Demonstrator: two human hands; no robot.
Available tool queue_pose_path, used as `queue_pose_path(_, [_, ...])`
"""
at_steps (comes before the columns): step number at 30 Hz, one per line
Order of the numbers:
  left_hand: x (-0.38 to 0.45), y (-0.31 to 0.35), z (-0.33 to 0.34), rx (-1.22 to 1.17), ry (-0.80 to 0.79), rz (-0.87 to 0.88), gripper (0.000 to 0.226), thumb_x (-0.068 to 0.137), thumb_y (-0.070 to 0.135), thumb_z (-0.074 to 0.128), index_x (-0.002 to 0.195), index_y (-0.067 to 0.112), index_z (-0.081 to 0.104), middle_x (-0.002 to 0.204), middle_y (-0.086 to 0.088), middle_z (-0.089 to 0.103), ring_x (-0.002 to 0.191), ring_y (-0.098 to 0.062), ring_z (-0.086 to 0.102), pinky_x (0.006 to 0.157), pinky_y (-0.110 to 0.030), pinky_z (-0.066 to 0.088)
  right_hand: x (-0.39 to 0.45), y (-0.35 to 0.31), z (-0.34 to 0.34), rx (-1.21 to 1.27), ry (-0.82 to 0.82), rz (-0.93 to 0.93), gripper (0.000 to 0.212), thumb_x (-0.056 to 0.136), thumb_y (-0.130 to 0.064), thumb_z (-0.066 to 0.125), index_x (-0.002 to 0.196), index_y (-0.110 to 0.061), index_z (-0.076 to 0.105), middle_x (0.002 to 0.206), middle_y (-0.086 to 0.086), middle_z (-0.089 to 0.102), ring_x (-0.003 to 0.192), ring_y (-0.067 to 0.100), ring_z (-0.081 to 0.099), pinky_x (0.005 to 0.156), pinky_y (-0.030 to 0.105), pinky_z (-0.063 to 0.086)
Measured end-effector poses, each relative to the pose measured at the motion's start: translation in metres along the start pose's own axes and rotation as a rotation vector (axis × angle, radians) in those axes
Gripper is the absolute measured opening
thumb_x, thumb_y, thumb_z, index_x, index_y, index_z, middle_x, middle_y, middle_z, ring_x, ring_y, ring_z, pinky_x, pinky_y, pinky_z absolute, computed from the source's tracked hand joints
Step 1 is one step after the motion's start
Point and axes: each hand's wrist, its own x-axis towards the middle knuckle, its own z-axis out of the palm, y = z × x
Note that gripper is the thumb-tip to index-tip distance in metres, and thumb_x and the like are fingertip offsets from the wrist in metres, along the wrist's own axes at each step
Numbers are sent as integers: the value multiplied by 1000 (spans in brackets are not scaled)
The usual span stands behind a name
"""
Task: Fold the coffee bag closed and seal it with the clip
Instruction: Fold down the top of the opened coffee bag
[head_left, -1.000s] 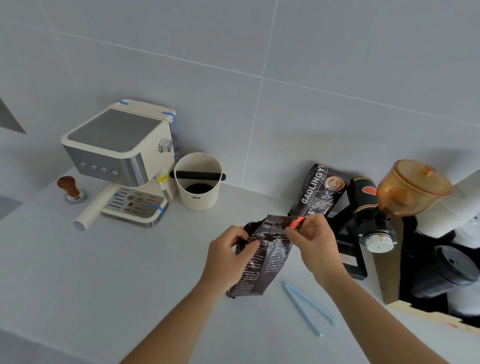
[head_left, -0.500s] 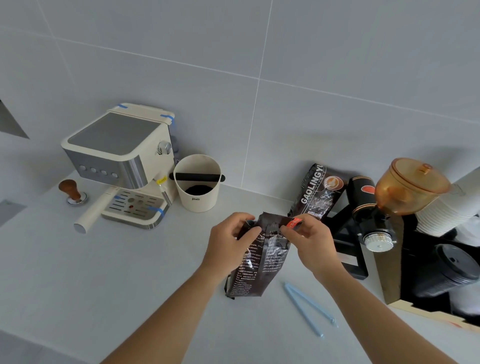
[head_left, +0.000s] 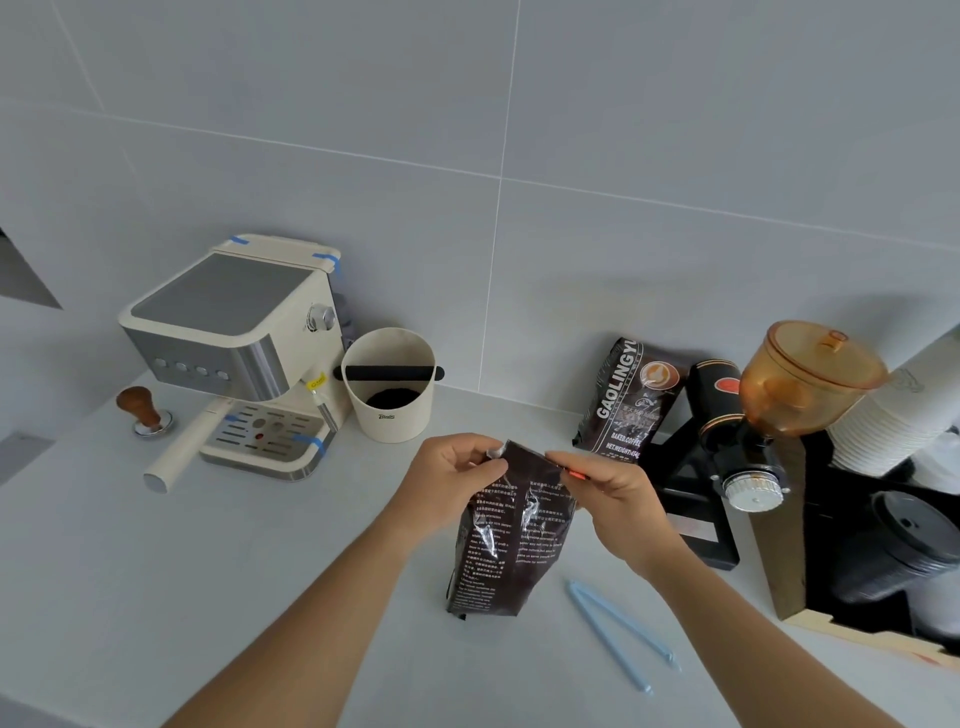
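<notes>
A dark, shiny coffee bag (head_left: 511, 540) with white print stands upright on the grey counter in front of me. My left hand (head_left: 452, 480) pinches its top left corner. My right hand (head_left: 610, 499) pinches the top right corner, where a small red tab shows. The top edge runs flat between both hands. A long light-blue clip (head_left: 618, 634) lies open in a narrow V on the counter, to the right of the bag and below my right forearm, touched by neither hand.
An espresso machine (head_left: 234, 353), a wooden-handled tamper (head_left: 143, 410) and a cream knock box (head_left: 389, 384) stand at the left rear. A second coffee bag (head_left: 631, 400) leans on the wall. A grinder with an amber hopper (head_left: 795, 384) and stacked cups (head_left: 893, 415) fill the right side.
The bag's crumpled open top has been pulled flat between my hands. My right hand has lowered slightly; the bag stands more upright.
</notes>
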Motion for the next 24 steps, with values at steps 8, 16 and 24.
queue_pose_path(8, [3, 8, 2, 45, -59, 42, 34, 88, -9, 58, 84, 21, 76, 81, 6, 75, 75, -11, 71, 70, -21, 56, 5, 3, 0, -1, -45, 14, 62, 88, 19, 49, 82, -35, 80, 90, -5, 78, 89, 20, 73, 73, 30, 58])
queue_pose_path(16, [1, 4, 1, 112, -120, 51, 21, 76, 10, 78, 91, 22, 72, 84, 3, 74, 81, -19, 73, 74, -33, 60, 10, 11, -2, -86, -30, -50, 62, 87, 18, 52, 84, -38, 78, 91, -7, 76, 90, 21, 72, 78, 32, 57])
queue_pose_path(24, [2, 3, 6, 131, 5, 53, 21, 77, 5, 77, 88, 22, 73, 83, 0, 74, 76, -21, 73, 69, -37, 61, 5, -1, -3, -230, -159, 24, 43, 84, -3, 70, 105, -41, 72, 104, -9, 72, 96, 15, 69, 83, 31, 57])
